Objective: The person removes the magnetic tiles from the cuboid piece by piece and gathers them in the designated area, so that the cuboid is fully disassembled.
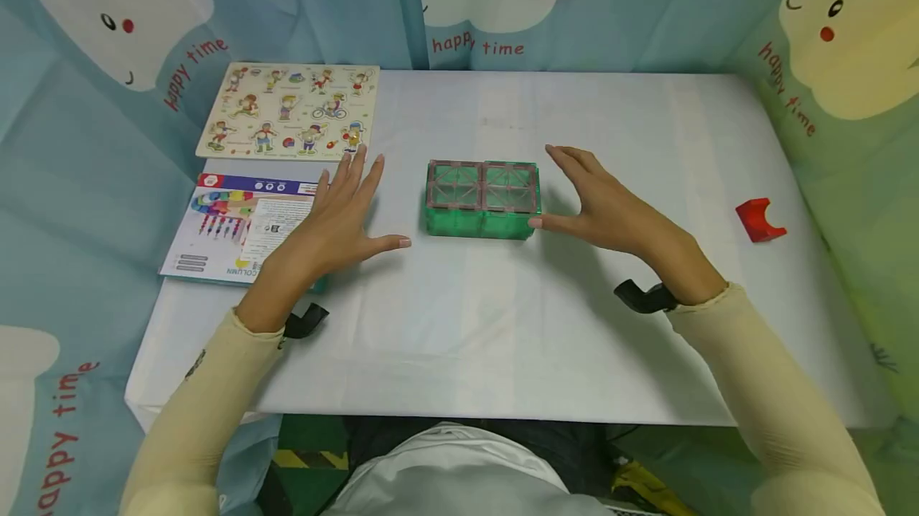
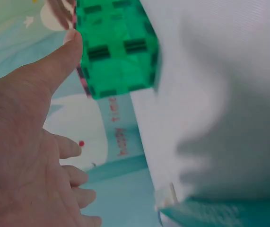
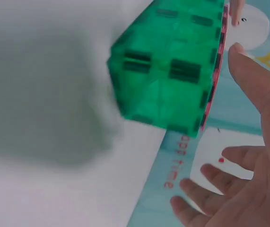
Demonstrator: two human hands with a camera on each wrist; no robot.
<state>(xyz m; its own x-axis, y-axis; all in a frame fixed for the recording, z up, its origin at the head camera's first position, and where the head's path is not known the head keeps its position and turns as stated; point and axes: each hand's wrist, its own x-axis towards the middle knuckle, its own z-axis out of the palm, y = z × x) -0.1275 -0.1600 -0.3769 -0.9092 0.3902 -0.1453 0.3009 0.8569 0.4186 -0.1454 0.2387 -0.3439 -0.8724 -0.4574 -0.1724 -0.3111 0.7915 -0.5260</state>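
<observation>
A box of translucent green tiles (image 1: pixel 479 222) with pinkish-framed squares on top sits mid-table in the head view. Left of it, apart from it, my left hand (image 1: pixel 332 222) is held with fingers straight and thumb spread toward the box. My right hand (image 1: pixel 610 205) is at the box's right side, fingers extended, its thumb tip close to the front right corner; whether it touches cannot be told. Both wrist views show the green side wall of the box (image 2: pixel 118 52), (image 3: pixel 168 71) beyond each thumb. Neither hand holds anything.
A puzzle board (image 1: pixel 287 111) with cartoon children lies at the back left. In front of it is a printed box (image 1: pixel 215 233), partly under my left hand. A red arched block (image 1: pixel 759 220) lies near the right edge of the white table (image 1: pixel 459 356). Printed curtains surround the table.
</observation>
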